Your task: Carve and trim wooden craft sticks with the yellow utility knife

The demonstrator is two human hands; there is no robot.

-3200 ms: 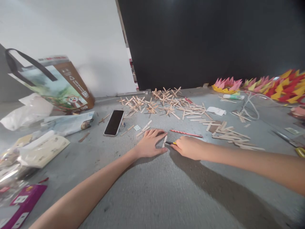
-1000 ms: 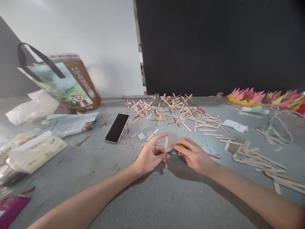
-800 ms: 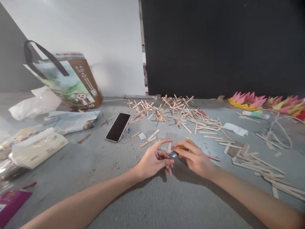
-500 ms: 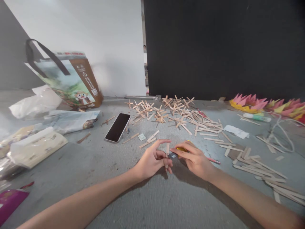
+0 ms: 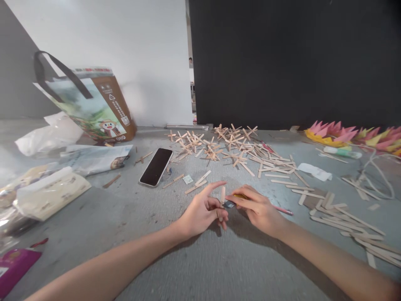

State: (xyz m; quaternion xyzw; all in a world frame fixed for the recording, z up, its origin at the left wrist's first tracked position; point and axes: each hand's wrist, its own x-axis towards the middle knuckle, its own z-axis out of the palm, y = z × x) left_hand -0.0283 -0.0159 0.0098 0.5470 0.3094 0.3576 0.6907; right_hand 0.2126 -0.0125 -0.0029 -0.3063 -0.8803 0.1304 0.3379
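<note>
In the middle of the head view, my left hand (image 5: pixel 200 213) pinches a wooden craft stick (image 5: pixel 223 194) between thumb and fingers, its index finger stretched out. The stick stands roughly upright. My right hand (image 5: pixel 258 209) is closed around a yellow utility knife (image 5: pixel 240 196). The dark blade end of the knife meets the stick near my left fingertips. Part of the knife is hidden under my right fingers. Just beyond my right hand lies a pink pencil (image 5: pixel 283 210).
Loose craft sticks (image 5: pixel 347 225) lie to the right, and a pile of crossed sticks (image 5: pixel 213 144) lies behind. A phone (image 5: pixel 156 167), plastic packets (image 5: pixel 53 192) and a printed bag (image 5: pixel 106 108) stand left. Pink-yellow paper crowns (image 5: pixel 332 133) and a white cable (image 5: pixel 380 188) sit far right.
The view has shifted very slightly. Both hands keep their hold on the craft stick and the utility knife, with hardly any visible movement.
</note>
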